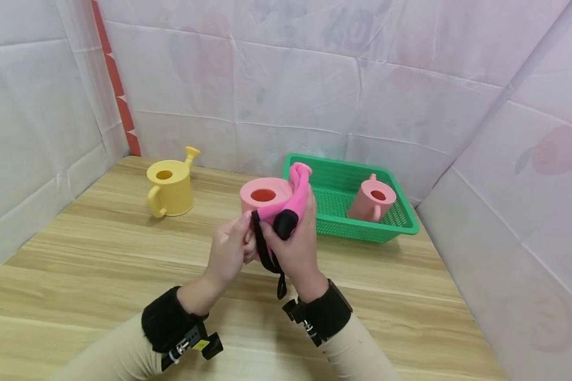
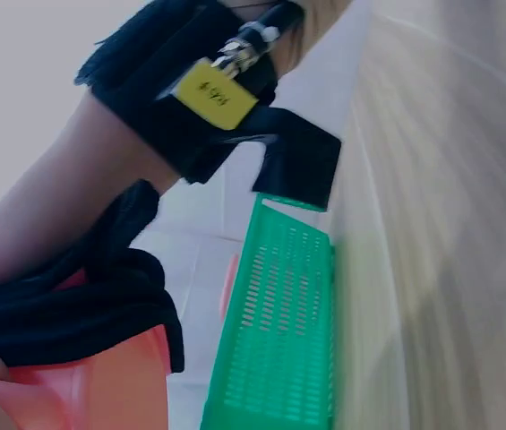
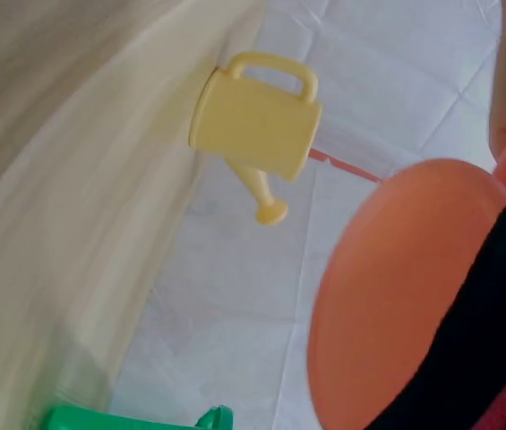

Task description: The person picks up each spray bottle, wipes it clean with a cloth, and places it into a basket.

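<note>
A pink watering can (image 1: 267,183) is held up above the wooden table, its round base (image 3: 396,296) facing the right wrist camera. My left hand (image 1: 225,246) grips it on the near left side, fingers curled at the handle, which is mostly covered in the head view. With my right hand (image 1: 299,248) I hold a bright pink cloth (image 1: 295,201) with black trim and a hanging loop, folded round the can's spout. The thumb presses on the black part. In the left wrist view black trim (image 2: 82,318) lies across the can's body (image 2: 123,390).
A green perforated basket (image 1: 352,228) stands at the back right, with a second pink watering can (image 1: 366,203) tilted inside. At the back left of the table (image 1: 100,264) stands a yellow watering can (image 1: 176,193). White sheeting (image 1: 291,90) hangs behind and at both sides.
</note>
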`<state>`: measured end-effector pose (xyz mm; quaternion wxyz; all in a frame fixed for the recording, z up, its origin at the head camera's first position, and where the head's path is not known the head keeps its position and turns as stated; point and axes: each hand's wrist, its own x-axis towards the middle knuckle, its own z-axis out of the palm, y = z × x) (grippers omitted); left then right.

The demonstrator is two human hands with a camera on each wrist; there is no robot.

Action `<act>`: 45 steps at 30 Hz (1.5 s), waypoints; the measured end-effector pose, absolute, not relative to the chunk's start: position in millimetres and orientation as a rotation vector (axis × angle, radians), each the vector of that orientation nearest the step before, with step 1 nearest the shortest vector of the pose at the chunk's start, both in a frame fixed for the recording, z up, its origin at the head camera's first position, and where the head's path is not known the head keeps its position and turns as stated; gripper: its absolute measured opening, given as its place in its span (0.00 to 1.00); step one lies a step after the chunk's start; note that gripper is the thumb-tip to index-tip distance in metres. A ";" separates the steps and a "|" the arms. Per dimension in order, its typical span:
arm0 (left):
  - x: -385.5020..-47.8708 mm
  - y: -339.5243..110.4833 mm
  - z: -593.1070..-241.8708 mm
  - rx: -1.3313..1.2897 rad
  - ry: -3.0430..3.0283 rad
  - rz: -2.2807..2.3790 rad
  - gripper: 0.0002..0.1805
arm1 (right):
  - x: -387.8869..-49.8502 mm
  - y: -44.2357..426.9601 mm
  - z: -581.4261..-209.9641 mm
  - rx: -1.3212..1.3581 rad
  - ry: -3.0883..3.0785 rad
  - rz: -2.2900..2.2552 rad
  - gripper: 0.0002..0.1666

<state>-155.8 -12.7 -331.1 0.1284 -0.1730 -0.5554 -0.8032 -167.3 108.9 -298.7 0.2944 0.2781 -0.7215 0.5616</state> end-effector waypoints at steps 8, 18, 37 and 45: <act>-157.6 -19.9 -321.9 -0.352 -1.568 -2.439 0.27 | -167.4 104.9 -308.2 0.780 -1.892 1.449 0.54; -166.0 -37.3 -301.1 -0.322 -1.446 -2.457 0.27 | -164.3 102.6 -316.7 0.846 -1.968 1.353 0.53; -159.6 -30.5 -305.7 -0.303 -1.412 -2.472 0.25 | -181.8 106.6 -351.3 0.760 -2.051 1.327 0.54; -156.6 -22.5 -314.7 -0.286 -1.447 -2.453 0.26 | -179.8 108.8 -355.4 0.723 -2.083 1.309 0.55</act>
